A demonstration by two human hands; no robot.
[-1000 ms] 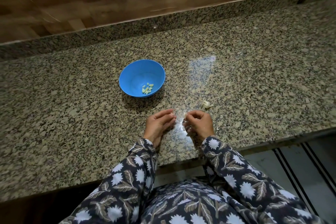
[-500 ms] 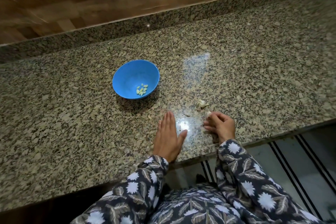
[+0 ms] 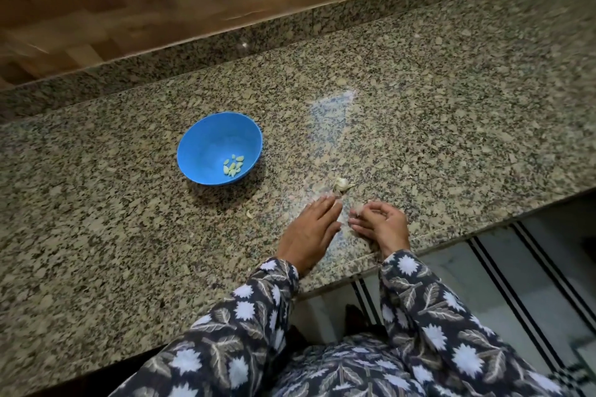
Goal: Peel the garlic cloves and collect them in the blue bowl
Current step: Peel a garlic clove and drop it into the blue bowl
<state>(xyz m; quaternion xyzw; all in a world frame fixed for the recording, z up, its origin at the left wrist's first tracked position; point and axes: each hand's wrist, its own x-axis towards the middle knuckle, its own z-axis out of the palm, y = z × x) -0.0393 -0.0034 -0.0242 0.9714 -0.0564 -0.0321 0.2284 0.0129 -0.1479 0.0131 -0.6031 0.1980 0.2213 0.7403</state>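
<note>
A: State of left hand?
B: Flat on granite counter, fingers straight, pressed together, nothing held.
A: And right hand?
B: Fingers curled; any pinch cannot be told, blurred.
A: Garlic?
B: The peeled cloves lie in blue bowl; unpeeled piece just beyond left fingertips.

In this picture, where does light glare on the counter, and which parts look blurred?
Head view: a pale glare patch on the granite counter, right of the blue bowl; soft shadow under the bowl's near side; fingertips of left hand and right hand slightly smeared.
</note>
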